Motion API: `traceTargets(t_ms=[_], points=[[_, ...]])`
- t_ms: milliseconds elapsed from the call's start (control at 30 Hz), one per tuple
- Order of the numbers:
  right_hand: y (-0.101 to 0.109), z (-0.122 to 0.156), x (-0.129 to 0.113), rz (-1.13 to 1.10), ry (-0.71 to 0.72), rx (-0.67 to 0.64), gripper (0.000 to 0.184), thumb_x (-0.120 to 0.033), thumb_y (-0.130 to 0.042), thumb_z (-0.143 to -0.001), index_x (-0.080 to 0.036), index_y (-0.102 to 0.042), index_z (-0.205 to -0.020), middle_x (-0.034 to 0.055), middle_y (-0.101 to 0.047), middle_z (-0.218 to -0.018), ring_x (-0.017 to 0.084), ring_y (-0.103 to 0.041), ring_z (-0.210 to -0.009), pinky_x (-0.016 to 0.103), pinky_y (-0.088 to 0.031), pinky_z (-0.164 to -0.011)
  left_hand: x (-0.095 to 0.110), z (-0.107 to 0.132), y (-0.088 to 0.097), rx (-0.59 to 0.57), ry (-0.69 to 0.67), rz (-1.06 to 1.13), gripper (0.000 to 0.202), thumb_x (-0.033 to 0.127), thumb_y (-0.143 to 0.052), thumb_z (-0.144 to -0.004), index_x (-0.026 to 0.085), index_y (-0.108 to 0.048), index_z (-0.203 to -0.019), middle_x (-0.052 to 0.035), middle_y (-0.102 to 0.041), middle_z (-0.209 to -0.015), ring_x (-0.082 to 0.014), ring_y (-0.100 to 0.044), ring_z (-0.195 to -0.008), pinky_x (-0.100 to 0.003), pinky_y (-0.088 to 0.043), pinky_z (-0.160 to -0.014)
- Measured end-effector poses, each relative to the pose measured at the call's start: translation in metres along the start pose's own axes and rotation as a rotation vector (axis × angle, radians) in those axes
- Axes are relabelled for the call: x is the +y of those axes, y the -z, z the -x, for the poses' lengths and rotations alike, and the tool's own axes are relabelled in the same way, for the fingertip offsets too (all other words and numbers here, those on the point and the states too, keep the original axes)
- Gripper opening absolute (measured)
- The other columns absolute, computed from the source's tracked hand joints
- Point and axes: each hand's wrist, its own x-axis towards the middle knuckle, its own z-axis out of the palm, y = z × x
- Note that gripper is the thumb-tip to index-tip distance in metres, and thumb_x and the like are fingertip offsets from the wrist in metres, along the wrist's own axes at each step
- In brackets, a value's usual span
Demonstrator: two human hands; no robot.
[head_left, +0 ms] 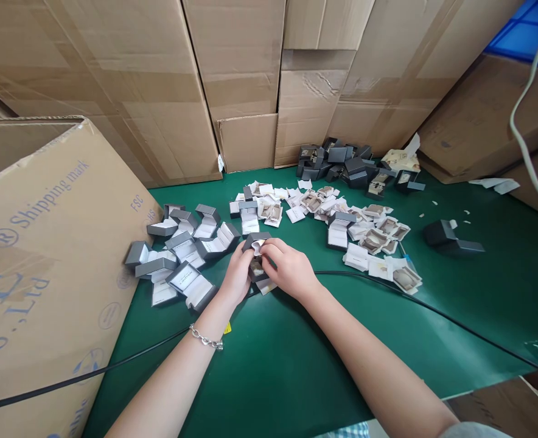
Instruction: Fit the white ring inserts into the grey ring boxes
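A small dark grey jewelry box (pixel 258 274) stands open in front of me, its lid (pixel 255 237) raised. My left hand (pixel 238 275) is closed around its left side. The fingers of my right hand (pixel 288 266) are pinched over the opening, at a white lining piece (pixel 257 247) by the lid; the fingertips partly hide it. Beneath the box, a scrap of pale lining (pixel 266 286) sticks out. To the left lie several opened grey boxes (pixel 191 286) with white insides. Beyond my hands is a heap of loose white and beige linings (pixel 312 204).
Dark closed and opened boxes (pixel 353 164) are piled at the back right; one opened box (pixel 451 238) lies apart on the green tabletop (pixel 287 371). A black cable (pixel 442 315) crosses the table. Large cartons (pixel 136 79) wall the back, and an open carton (pixel 59 243) stands left.
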Motion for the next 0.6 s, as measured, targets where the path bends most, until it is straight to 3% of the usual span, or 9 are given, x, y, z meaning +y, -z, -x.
traceTargets(t_ms=[233, 600], points=[[0.0021, -0.0007, 0.0001, 0.082, -0.015, -0.083, 0.014, -0.019, -0.041, -0.086, -0.019, -0.056, -0.084, 0.0013, -0.06, -0.083, 0.011, -0.056, -0.069, 0.023, -0.03, -0.047, 0.0033, 0.0029, -0.0009, -0.048, 0.028, -0.016, 0.028, 0.033, -0.062, -0.07, 0.018, -0.058, -0.094, 0.0001, -0.063, -0.083, -0.0119, -0.058, -0.077, -0.02, -0.043, -0.065], [0.0052, -0.0006, -0.0023, -0.048, -0.029, -0.081, 0.015, -0.018, -0.039, -0.087, -0.019, -0.054, -0.088, 0.0025, -0.059, -0.085, 0.01, -0.053, -0.067, 0.021, -0.028, -0.047, 0.0005, 0.0013, 0.0018, -0.116, 0.02, -0.007, 0.035, 0.041, -0.066, -0.069, 0.019, -0.058, -0.095, 0.0002, -0.063, -0.088, -0.0098, -0.057, -0.074, -0.021, -0.044, -0.067]])
